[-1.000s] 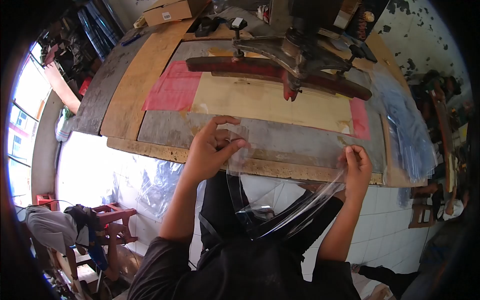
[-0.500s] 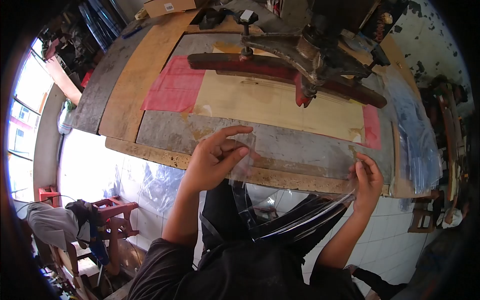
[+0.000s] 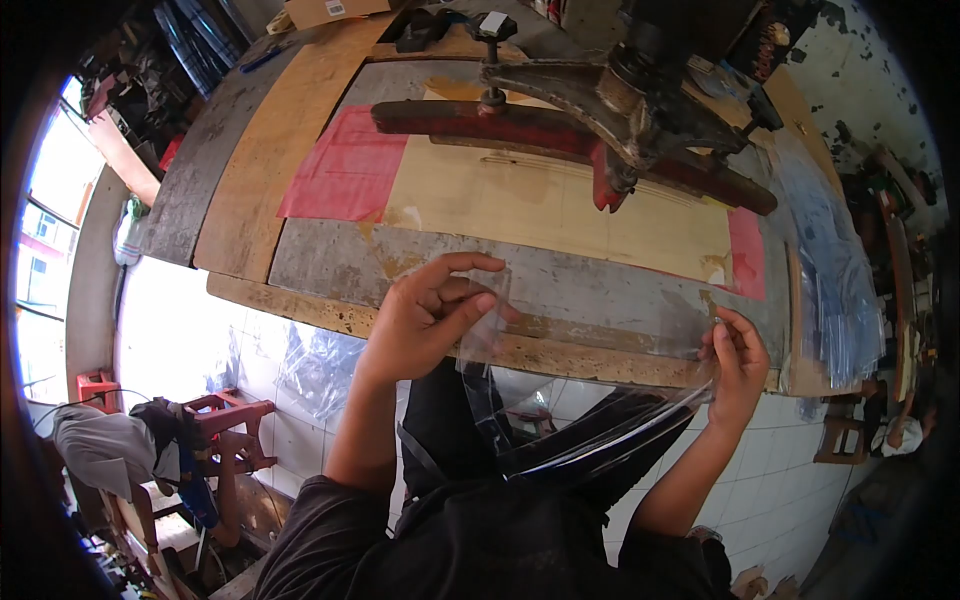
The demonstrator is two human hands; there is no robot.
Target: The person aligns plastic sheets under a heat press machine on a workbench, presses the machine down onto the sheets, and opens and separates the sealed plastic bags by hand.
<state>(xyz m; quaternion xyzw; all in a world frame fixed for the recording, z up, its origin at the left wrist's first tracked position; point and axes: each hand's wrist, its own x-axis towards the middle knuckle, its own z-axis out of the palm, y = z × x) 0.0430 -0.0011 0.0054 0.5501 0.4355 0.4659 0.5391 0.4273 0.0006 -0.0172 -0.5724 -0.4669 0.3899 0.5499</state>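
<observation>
Between my hands hangs a clear plastic sheet (image 3: pixel 590 440), sagging over my lap with bright reflections along its lower fold. Thumb and fingers of my left hand (image 3: pixel 430 315) pinch its left end, near the table's front edge. At the other end my right hand (image 3: pixel 737 362) grips the sheet's right side between thumb and fingers. Beyond my hands is a press with a long dark red bar (image 3: pixel 540 133), above a cream sheet (image 3: pixel 480 205) with a pink piece (image 3: pixel 345 165) at its left. The sheet's exact edges are hard to make out.
The worktable has a worn wooden front edge (image 3: pixel 290 303). More clear plastic (image 3: pixel 840 290) lies at the right, and some plastic (image 3: pixel 320 370) is down at the left. A red stool (image 3: pixel 235 430) stands at lower left. A cardboard box (image 3: pixel 335 10) sits at the back.
Both hands keep nearly the same hold on the plastic sheet. The view has shifted very slightly, and a dark shape at lower right has moved mostly behind my arm.
</observation>
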